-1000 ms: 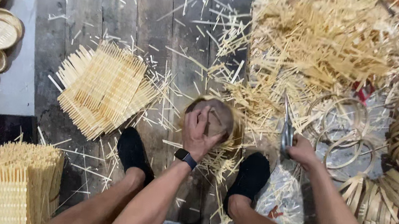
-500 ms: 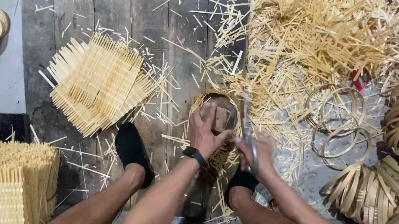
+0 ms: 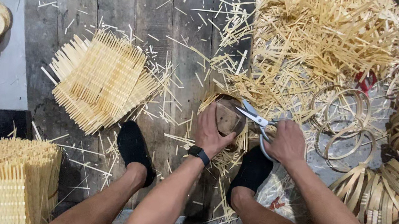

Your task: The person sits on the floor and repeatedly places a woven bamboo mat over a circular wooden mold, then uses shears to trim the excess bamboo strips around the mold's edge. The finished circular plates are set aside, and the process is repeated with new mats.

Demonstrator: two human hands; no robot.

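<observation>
The woven bamboo mat [image 3: 219, 110] pressed over a round wooden mould [image 3: 228, 118] sits on the plank floor [image 3: 121, 17] between the person's two black-socked feet, with its loose strip ends sticking out around the block. The left hand [image 3: 210, 133] lies flat over the near side of the mould, fingers spread and pressing down, holding mat and block together. The right hand [image 3: 285, 143] is closed through the handles of a pair of steel scissors [image 3: 256, 118], whose blades stand a little apart and point left toward the far rim of the mould, right at the protruding strips. This looks like the trimming step, cutting the overhanging ends to the round outline. The next cut seems to call for blades kept close along the mould's edge while the left hand keeps the weave from slipping and stays out of the blade path. A heap of cut bamboo strips [image 3: 324, 36] lies beyond, bamboo hoops [image 3: 340, 116] to the right, and a stack of untrimmed square mats [image 3: 97, 80] to the left.
</observation>
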